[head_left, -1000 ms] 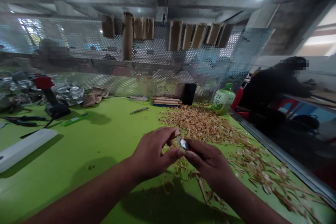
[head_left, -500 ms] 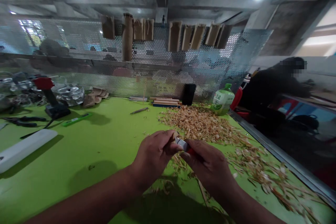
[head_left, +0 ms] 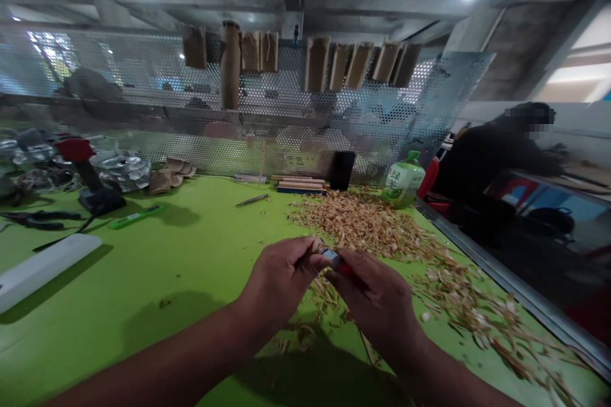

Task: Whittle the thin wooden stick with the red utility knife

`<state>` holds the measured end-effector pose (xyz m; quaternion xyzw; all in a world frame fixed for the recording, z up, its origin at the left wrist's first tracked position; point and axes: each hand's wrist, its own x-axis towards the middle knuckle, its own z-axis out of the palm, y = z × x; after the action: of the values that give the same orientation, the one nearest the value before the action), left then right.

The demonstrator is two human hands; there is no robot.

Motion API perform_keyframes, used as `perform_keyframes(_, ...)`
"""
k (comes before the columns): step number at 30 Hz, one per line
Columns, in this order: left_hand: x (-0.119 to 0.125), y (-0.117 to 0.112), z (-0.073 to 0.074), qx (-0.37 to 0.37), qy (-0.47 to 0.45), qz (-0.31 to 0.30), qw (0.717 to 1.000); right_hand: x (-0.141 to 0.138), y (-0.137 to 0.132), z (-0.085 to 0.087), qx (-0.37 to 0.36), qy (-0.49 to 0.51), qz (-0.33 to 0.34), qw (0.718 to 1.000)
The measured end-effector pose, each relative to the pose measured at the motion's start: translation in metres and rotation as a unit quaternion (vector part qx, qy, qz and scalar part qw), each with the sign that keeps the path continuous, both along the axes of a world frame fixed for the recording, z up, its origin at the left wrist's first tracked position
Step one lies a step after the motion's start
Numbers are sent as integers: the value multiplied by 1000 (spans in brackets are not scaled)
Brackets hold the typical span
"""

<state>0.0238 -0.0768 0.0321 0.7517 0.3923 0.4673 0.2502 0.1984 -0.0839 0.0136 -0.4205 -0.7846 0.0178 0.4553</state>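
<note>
My left hand (head_left: 279, 273) is closed in a pinch around a small piece of pale wood (head_left: 316, 243); most of it is hidden by the fingers. My right hand (head_left: 379, 296) grips a carving knife (head_left: 330, 256) with a red handle, mostly covered by the palm. Its short, broad metal blade lies by the left thumb, close to the wood; whether the edge touches it I cannot tell. Both hands are held close together above the green table (head_left: 200, 267). Curled wood shavings (head_left: 365, 222) lie heaped just beyond them and trail off to the right.
At the left are a cordless drill (head_left: 88, 172), pliers (head_left: 41, 219), a green utility knife (head_left: 136, 217) and a white bar (head_left: 50, 270). Toward the back stand a phone (head_left: 342, 170) and a green bottle (head_left: 403, 181). A person (head_left: 491, 152) sits beyond the table's right edge.
The blade has tilted slightly and shows less of its flat side between the hands. Both hands keep their grips, and the view has shifted very little.
</note>
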Motion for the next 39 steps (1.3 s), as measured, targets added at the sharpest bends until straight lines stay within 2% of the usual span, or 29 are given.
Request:
perform_keyframes(2,-1,0,1,-39,-16,3,999,0,-1,4,-8,16,-14,1000)
perform_keyframes(5,-4,3,1,-99,-48,26,994,4,-2,14,-27,71,-86,993)
perform_keyframes(7,-4,6,1,-93,-44,34,994,8,-1,19,-54,116,-110,986)
perform_keyframes(10,-3,8,3,-55,-21,23,998,8,2,22,-138,154,-58,977)
perform_keyframes(13,-2,8,4,-62,-24,-11,998,4,5,18,-207,134,20,969)
perform_keyframes(18,-1,6,5,-85,-43,-37,995,0,4,13,-224,59,112,966)
perform_keyframes(29,-1,6,5,-66,-17,-62,996,1,0,19,-243,51,125,961)
perform_keyframes(39,-6,10,4,-50,20,-42,998,5,3,21,-258,35,137,956)
